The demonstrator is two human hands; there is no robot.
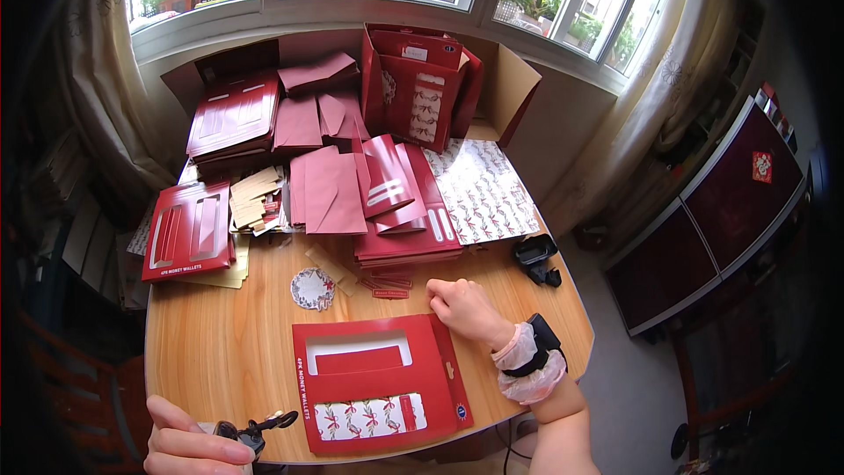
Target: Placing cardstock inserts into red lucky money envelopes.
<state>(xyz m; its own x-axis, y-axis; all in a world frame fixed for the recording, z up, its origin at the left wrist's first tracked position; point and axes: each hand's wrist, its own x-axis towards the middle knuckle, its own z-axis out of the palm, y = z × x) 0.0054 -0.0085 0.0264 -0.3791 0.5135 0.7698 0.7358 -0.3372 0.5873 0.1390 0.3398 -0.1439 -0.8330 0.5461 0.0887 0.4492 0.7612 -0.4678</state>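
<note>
My left hand (198, 443), at the lower left edge of the view, grips a small black device (245, 437) with a short looped cord; part of it is hidden by the fingers. Curled on the wooden table, my right hand (463, 307) shows nothing in its fingers. Close below it lies a flat red cardboard packet (362, 382) with two cut-out windows, white lettering and a hang-hole flap at its right side. One window shows a red piece on white, the other a bow-patterned white paper. Small red label strips (390, 293) lie left of my right hand.
A round wreath-printed tag (312, 289) lies mid-table. Behind are pink envelopes (330, 191), a red packet stack (234, 112), kraft tags (254, 198), patterned sheets (488, 198) and a cardboard box (511, 89). Another windowed packet (188, 231) sits left; a black holder (535, 252) stands right.
</note>
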